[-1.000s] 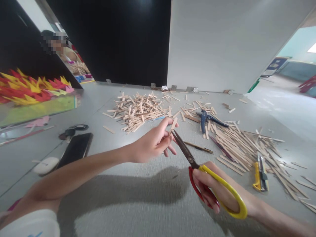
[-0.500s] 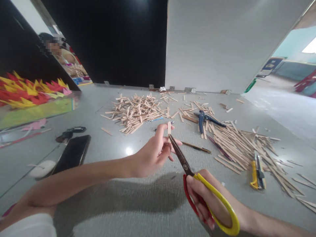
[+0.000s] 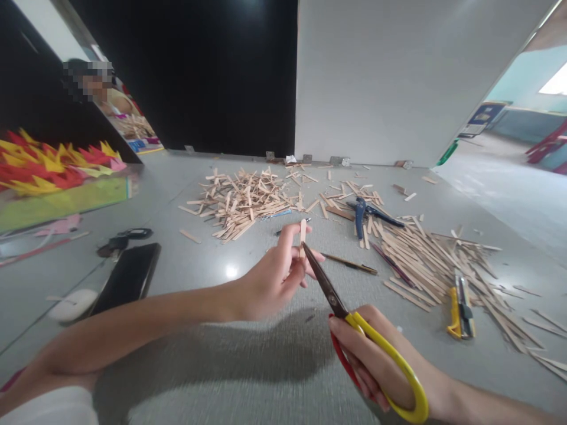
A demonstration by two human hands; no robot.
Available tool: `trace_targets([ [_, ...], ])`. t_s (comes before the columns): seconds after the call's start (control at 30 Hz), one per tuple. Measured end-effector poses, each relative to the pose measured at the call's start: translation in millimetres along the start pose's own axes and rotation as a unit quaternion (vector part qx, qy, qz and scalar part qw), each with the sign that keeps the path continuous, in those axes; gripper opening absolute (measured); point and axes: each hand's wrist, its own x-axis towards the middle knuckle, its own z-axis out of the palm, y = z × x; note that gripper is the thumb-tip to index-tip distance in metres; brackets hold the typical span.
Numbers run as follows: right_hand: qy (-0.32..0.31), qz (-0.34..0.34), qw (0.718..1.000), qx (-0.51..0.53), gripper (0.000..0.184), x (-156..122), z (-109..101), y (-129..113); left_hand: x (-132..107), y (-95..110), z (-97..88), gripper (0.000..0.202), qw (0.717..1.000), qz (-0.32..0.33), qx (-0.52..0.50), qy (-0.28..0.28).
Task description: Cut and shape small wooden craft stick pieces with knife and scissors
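Between the thumb and fingers of my left hand [image 3: 279,274] a short flat wooden stick [image 3: 303,231] stands upright. My right hand [image 3: 376,354] is wrapped round the handles of a pair of scissors [image 3: 333,300], one loop yellow and one red. The dark blades are together, or nearly so, and their tips meet the stick just above my left fingertips; whether they touch it I cannot tell. Past my left hand lies a heap of short wooden sticks [image 3: 248,203]. A pile of longer sticks [image 3: 416,260] spreads out to the right.
Dark blue cutters [image 3: 361,215], a brown pen [image 3: 349,263] and a yellow box cutter [image 3: 460,310] lie on the grey tabletop. At left are a phone [image 3: 126,277], keys [image 3: 117,243] and folded red and yellow paper [image 3: 53,165]. A black and white panel [image 3: 381,77] stands behind; a person sits beyond, far left.
The scissors' blades have closed a little further, and the handle loops sit closer together. My left hand keeps the stick in nearly the same place; the whole view has shifted slightly.
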Motion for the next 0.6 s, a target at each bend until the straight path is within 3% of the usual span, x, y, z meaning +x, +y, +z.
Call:
trace_targets([
  [0.27,-0.012,0.000,1.000,0.013,0.085,-1.2,-14.6,-8.5,12.3,0.4,-10.0,0.027,0.998,0.003,0.064,0.005],
  [0.43,-0.032,0.055,0.993,0.102,0.077,2.4,-21.4,1.3,15.1,3.0,-12.7,0.022,0.998,-0.015,0.068,0.003],
  [0.6,-0.030,0.004,0.979,0.202,0.072,9.6,-22.6,2.2,15.9,3.2,-17.3,0.016,0.997,-0.053,0.048,0.038],
])
